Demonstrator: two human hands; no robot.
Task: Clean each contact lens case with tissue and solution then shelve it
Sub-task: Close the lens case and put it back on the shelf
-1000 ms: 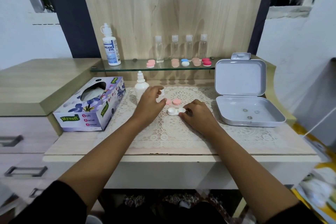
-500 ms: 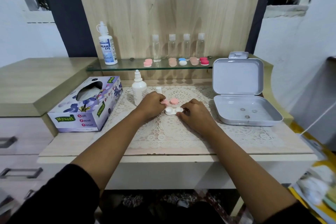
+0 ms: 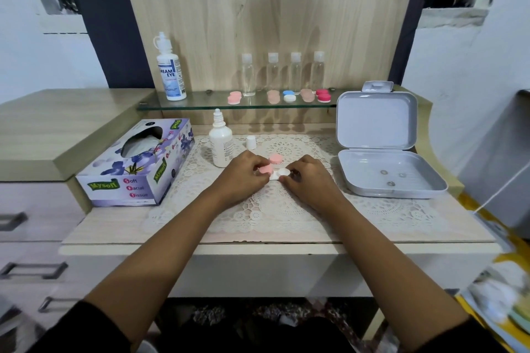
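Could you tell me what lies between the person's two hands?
In the head view, a white contact lens case, gripped by the right hand; the left hand pinches its pink round cap.

tissue box [image 3: 137, 163] left of mat [image 3: 286, 209]

Soft, even indoor light; wide-angle bending, blurred lower-right corner.

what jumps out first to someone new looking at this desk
Both hands meet mid-desk on the lace mat: the left hand pinches a pink cap while the right hand holds the white lens case. Behind them, four clear bottles and coloured cases line the glass shelf, with an open grey box at right and a purple tissue box at left.
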